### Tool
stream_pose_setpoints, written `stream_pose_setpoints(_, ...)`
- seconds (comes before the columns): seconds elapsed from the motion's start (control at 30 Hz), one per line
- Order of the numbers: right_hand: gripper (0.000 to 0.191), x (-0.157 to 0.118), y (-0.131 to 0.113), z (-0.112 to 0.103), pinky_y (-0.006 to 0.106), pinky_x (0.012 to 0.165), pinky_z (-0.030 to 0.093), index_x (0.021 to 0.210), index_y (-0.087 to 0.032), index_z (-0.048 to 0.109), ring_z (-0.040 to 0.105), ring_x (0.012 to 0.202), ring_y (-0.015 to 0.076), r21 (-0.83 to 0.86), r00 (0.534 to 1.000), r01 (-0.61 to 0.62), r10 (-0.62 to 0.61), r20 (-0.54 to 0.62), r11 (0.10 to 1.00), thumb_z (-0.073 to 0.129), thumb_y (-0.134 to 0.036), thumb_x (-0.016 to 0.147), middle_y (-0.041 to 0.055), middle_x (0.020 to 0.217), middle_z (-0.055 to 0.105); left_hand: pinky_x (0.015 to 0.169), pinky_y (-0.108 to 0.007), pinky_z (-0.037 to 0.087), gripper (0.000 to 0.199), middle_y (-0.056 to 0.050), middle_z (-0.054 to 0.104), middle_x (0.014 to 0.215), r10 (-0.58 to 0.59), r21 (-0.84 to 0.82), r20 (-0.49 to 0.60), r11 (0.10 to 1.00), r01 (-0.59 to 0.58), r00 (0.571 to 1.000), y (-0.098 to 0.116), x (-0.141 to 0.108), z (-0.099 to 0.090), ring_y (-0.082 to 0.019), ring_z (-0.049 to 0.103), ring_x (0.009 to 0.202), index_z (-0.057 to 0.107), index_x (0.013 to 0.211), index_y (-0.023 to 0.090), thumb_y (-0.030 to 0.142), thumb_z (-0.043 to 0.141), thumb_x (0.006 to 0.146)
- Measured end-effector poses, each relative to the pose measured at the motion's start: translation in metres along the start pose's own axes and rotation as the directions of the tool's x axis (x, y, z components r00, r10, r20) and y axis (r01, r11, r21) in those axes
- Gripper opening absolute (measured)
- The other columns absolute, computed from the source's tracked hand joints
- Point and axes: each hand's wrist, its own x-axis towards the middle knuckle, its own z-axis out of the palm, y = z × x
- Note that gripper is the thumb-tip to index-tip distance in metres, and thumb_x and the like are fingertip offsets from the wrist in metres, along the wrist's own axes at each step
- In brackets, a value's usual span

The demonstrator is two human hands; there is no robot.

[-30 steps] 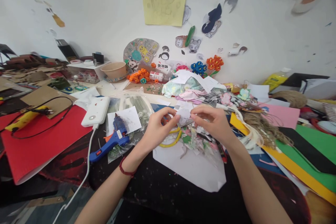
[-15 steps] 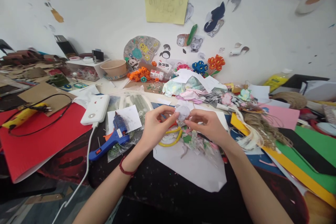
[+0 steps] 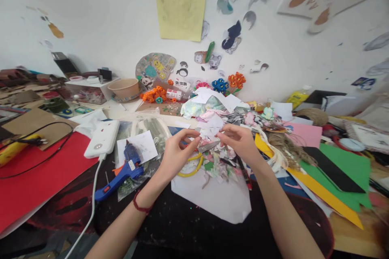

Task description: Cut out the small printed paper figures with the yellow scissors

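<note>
In my right hand (image 3: 238, 142), the thumb and forefinger pinch a small whitish paper cutout (image 3: 215, 123) at its right edge. Just left of it is my left hand (image 3: 180, 151), its thumb and forefinger slightly apart with nothing visible between them. Below the hands lie yellow-handled scissors (image 3: 199, 166), with blades partly showing among paper scraps (image 3: 223, 166). These scraps are heaped on a white sheet (image 3: 212, 200) on the dark tabletop. A red-handled tool (image 3: 244, 174) lies under my right wrist.
To the left are a blue glue gun (image 3: 127, 168), a white power bank (image 3: 103, 138) with a cable, and a red sheet (image 3: 45, 182). Green card (image 3: 343, 166) and twine (image 3: 296, 145) lie right. Paper flowers (image 3: 153, 94) and a tan bowl (image 3: 124, 88) stand behind.
My left fingers have come off the paper cutout, which stays in my right hand. The hands are a little farther apart, uncovering the scissor blades. The view has turned slightly right and up.
</note>
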Motion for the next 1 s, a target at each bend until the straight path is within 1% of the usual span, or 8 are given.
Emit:
stream_pose_setpoints(0.1, 0.031, 0.01, 0.006, -0.027, 0.028, 0.056, 0.05, 0.089, -0.018, 0.065, 0.061, 0.055, 0.0142, 0.01, 0.993, -0.002, 0.003, -0.12, 1.0, 0.076, -0.046, 0.082, -0.0024, 0.059, 0.064, 0.059, -0.022, 0.046, 0.018, -0.005, 0.076, 0.087, 0.055, 0.016, 0.098, 0.998, -0.057, 0.994, 0.012, 0.004, 0.007, -0.014, 0.065, 0.07, 0.073, 0.093, 0.018, 0.032, 0.064, 0.091)
stream_pose_setpoints(0.23, 0.03, 0.022, 0.019, -0.08, 0.027, 0.058, 0.051, 0.094, -0.015, 0.066, 0.059, 0.058, 0.0114, 0.0, 0.966, -0.043, 0.042, -0.257, 0.999, 0.077, -0.04, 0.083, -0.0009, 0.072, 0.066, 0.058, -0.023, 0.043, 0.015, -0.003, 0.073, 0.075, 0.121, 0.019, 0.271, 0.991, -0.131, 0.955, 0.032, 0.016, 0.019, -0.014, 0.062, 0.065, 0.075, 0.09, 0.019, 0.03, 0.065, 0.09)
stream_pose_setpoints(0.3, 0.024, 0.026, 0.028, -0.106, 0.027, 0.062, 0.054, 0.101, -0.013, 0.065, 0.062, 0.065, 0.0104, 0.006, 0.946, -0.082, 0.08, -0.315, 0.997, 0.07, -0.035, 0.092, 0.0005, 0.085, 0.068, 0.057, -0.023, 0.043, 0.017, -0.002, 0.071, 0.072, 0.13, 0.005, 0.33, 0.99, -0.14, 0.935, 0.035, 0.024, 0.027, -0.013, 0.061, 0.064, 0.074, 0.092, 0.019, 0.032, 0.063, 0.092)
stream_pose_setpoints(0.5, 0.034, 0.021, 0.06, -0.161, 0.041, 0.085, 0.059, 0.124, -0.016, 0.061, 0.068, 0.101, 0.021, 0.076, 0.869, -0.133, 0.153, -0.47, 0.988, 0.063, -0.036, 0.096, 0.0092, 0.121, 0.066, 0.066, -0.028, 0.054, 0.024, -0.003, 0.07, 0.086, 0.049, -0.022, 0.464, 0.999, -0.043, 0.884, 0.008, 0.043, 0.055, -0.013, 0.063, 0.07, 0.069, 0.1, 0.014, 0.036, 0.062, 0.096)
stream_pose_setpoints(0.6, 0.036, 0.019, 0.076, -0.176, 0.043, 0.088, 0.059, 0.127, -0.017, 0.06, 0.067, 0.105, 0.0223, 0.111, 0.813, -0.103, 0.148, -0.564, 0.989, 0.062, -0.036, 0.097, 0.0099, 0.125, 0.065, 0.08, -0.037, 0.06, 0.03, -0.008, 0.068, 0.111, -0.028, -0.012, 0.513, 0.999, 0.039, 0.858, -0.009, 0.058, 0.06, -0.018, 0.068, 0.092, 0.064, 0.117, 0.014, 0.036, 0.062, 0.097)
stream_pose_setpoints(0.73, 0.037, 0.018, 0.092, -0.185, 0.044, 0.089, 0.058, 0.128, -0.017, 0.059, 0.066, 0.107, 0.0232, 0.146, 0.755, -0.035, 0.122, -0.644, 0.989, 0.062, -0.037, 0.097, 0.0102, 0.127, 0.064, 0.088, -0.043, 0.059, 0.036, -0.01, 0.065, 0.123, -0.075, -0.007, 0.471, 0.996, 0.089, 0.879, -0.015, 0.087, 0.05, -0.022, 0.066, 0.104, 0.061, 0.125, 0.015, 0.036, 0.062, 0.096)
stream_pose_setpoints(0.87, 0.036, 0.013, 0.104, -0.182, 0.043, 0.088, 0.059, 0.127, -0.017, 0.06, 0.067, 0.105, 0.0225, 0.142, 0.754, -0.015, 0.104, -0.648, 0.99, 0.062, -0.036, 0.097, 0.01, 0.126, 0.064, 0.089, -0.044, 0.058, 0.037, -0.011, 0.064, 0.125, -0.092, -0.032, 0.414, 0.993, 0.115, 0.906, -0.018, 0.099, 0.04, -0.023, 0.066, 0.106, 0.06, 0.127, 0.016, 0.036, 0.062, 0.096)
stream_pose_setpoints(1.0, 0.036, 0.007, 0.106, -0.179, 0.044, 0.089, 0.058, 0.127, -0.017, 0.06, 0.067, 0.106, 0.0226, 0.096, 0.78, -0.026, 0.08, -0.62, 0.995, 0.062, -0.036, 0.097, 0.0101, 0.126, 0.064, 0.09, -0.045, 0.058, 0.037, -0.011, 0.064, 0.126, -0.108, -0.066, 0.39, 0.987, 0.144, 0.915, -0.026, 0.091, 0.039, -0.023, 0.066, 0.107, 0.06, 0.127, 0.016, 0.036, 0.062, 0.096)
